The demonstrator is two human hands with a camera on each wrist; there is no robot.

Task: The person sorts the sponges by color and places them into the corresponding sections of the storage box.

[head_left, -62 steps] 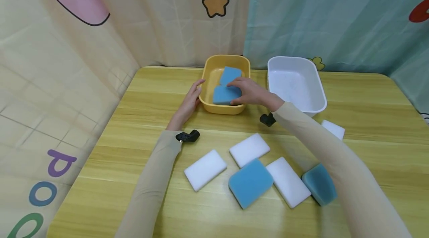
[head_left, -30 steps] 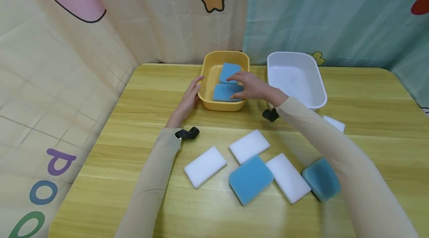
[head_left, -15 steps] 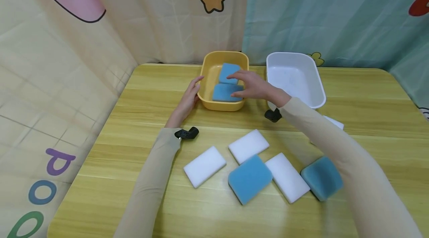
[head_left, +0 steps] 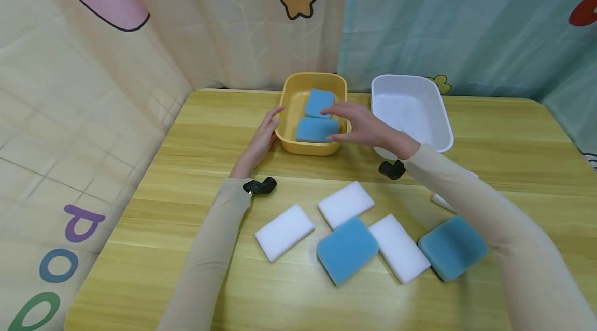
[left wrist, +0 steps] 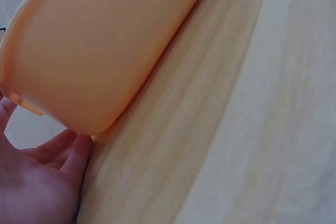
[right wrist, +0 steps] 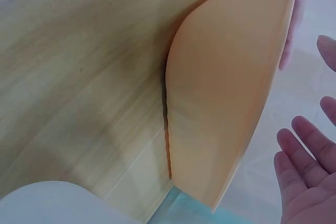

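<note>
Two blue sponges lie in the yellow basin (head_left: pixel 288 147): a far sponge (head_left: pixel 319 102) and a near sponge (head_left: pixel 317 130). My left hand (head_left: pixel 262 139) rests against the basin's left side, its fingers touching the outer wall and rim; the left wrist view shows those fingers (left wrist: pixel 79 156) at the basin's lower corner. Over the basin's right rim, my right hand (head_left: pixel 361 125) is spread with nothing in it, its fingertips above the sponges' right edges. In the right wrist view its fingers (right wrist: pixel 302 156) are apart from the basin wall.
A white basin (head_left: pixel 412 108) stands right of the yellow one. Nearer lie white sponges (head_left: pixel 346 204), (head_left: pixel 284 232), (head_left: pixel 400 248) and blue sponges (head_left: pixel 347 250), (head_left: pixel 452 248). Another white sponge (head_left: pixel 442 202) is partly hidden under the right sleeve. A curtain (head_left: pixel 224 25) hangs behind the table.
My right hand has let go of the near blue sponge, which lies flat in the yellow basin, and has drawn back to the right. The left hand has stayed at the basin's side.
</note>
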